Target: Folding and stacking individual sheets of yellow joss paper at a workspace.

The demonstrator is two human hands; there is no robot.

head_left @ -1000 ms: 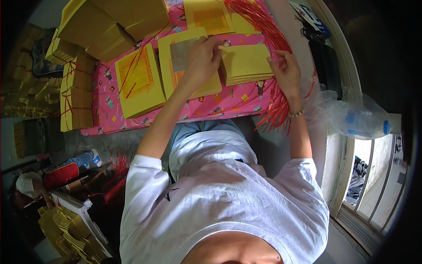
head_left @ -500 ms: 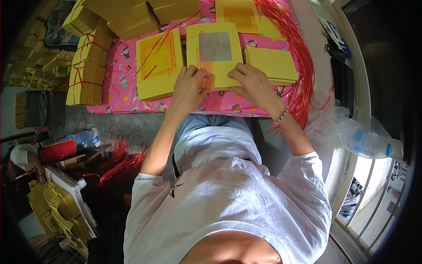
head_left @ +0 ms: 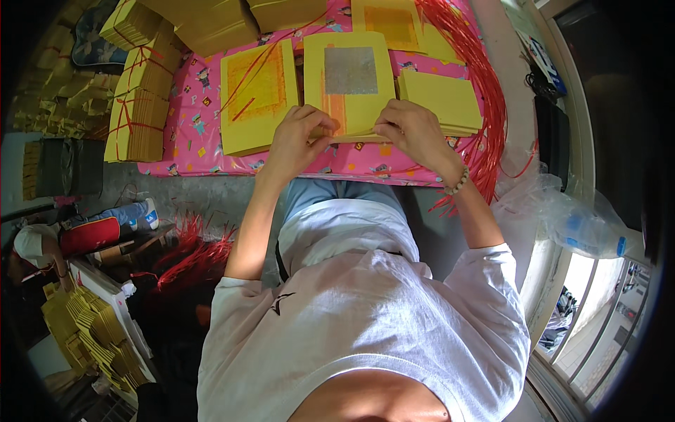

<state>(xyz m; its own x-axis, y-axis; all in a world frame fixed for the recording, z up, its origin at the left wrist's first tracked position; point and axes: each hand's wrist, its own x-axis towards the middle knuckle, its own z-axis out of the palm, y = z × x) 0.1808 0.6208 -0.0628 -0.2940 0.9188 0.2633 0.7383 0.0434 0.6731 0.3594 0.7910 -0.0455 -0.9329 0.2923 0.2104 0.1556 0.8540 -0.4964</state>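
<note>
Pink printed cloth-covered table (head_left: pixel 211 151) spanning the upper frame, loaded with paper goods. Bound bundles of yellow paper tied with red string (head_left: pixel 137 116) stacked along its left edge; larger tan-yellow blocks (head_left: pixel 204 21) at the far left corner. Long sheaf of loose red plastic strings (head_left: pixel 485 105) draped down the right edge and over the near right corner. Flat yellow paper stack with an orange printed square (head_left: pixel 256 95) lying left of centre, red strings across it. Central stack of yellow paper sheets with a silver foil square on top (head_left: pixel 351 77) at the near edge, directly before the torso. Plain yellow paper stack (head_left: pixel 443 98) just beside it on the right, touching or nearly so. Further sheet with a gold square (head_left: pixel 387 21) at the far edge. Left hand (head_left: pixel 299 137) closed on the near left corner of the central stack, fingers curled over the top, thumb pinching the edge. Right hand (head_left: pixel 415 133), beaded bracelet (head_left: pixel 458 184) at the wrist, gripping the near right corner of the same stack in a narrow pinch. Clear plastic bag (head_left: pixel 569 225) off the table at right.
</note>
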